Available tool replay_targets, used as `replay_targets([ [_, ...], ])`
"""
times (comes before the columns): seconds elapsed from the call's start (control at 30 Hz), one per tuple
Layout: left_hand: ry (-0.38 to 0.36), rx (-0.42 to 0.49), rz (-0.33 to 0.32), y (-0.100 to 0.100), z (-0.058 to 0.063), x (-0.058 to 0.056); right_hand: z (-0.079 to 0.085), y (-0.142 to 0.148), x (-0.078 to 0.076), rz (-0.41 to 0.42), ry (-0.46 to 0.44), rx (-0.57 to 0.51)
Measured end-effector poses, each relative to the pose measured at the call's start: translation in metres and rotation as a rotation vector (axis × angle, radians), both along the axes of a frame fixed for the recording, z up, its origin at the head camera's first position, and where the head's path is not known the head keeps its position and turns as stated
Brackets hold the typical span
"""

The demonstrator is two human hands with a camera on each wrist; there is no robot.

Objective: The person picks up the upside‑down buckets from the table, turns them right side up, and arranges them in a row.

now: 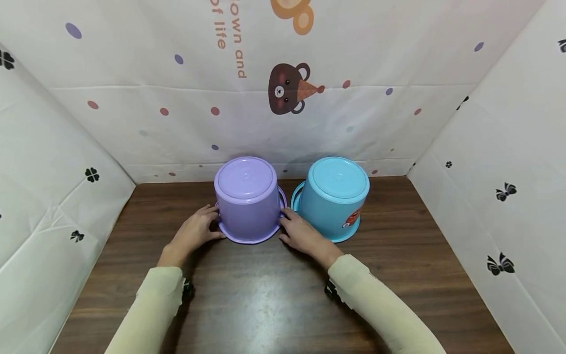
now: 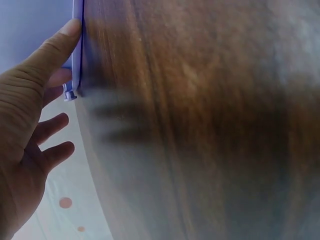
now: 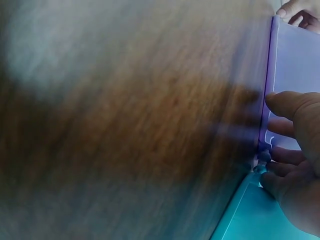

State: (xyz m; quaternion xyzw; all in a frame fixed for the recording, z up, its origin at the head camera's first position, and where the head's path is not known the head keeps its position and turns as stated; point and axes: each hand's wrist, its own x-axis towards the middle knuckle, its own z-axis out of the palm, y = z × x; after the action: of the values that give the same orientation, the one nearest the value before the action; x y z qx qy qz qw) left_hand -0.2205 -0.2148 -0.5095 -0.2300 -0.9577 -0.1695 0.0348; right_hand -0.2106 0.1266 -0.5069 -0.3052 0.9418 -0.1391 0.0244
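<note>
A purple bucket stands upside down on the brown wood-grain table, its base facing up. At its left side my left hand holds the rim, the thumb lying on the rim's edge while two lower fingers reach past it in the air. My right hand holds the rim on the opposite side, with its thumb against the edge. Close to the right hand's fingers is a light blue bucket, also upside down, with a red label on its side.
A white printed sheet with dots and a bear rises behind the buckets. White sheets with black bows form the left wall and right wall. The purple handle and the blue handle sit between the two buckets.
</note>
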Motion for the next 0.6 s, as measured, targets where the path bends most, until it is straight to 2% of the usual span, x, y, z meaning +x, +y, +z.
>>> replay_targets([
  [0.1, -0.025, -0.011, 0.015, 0.0, 0.001, 0.0, 0.001, -0.001, -0.001, 0.003, 0.009, 0.011],
  [0.27, -0.034, -0.036, 0.004, 0.001, 0.001, -0.001, 0.001, -0.005, -0.001, -0.013, 0.034, 0.045],
  [0.6, -0.063, -0.062, 0.008, 0.003, 0.004, 0.0, -0.001, -0.014, -0.001, -0.081, 0.063, 0.022],
])
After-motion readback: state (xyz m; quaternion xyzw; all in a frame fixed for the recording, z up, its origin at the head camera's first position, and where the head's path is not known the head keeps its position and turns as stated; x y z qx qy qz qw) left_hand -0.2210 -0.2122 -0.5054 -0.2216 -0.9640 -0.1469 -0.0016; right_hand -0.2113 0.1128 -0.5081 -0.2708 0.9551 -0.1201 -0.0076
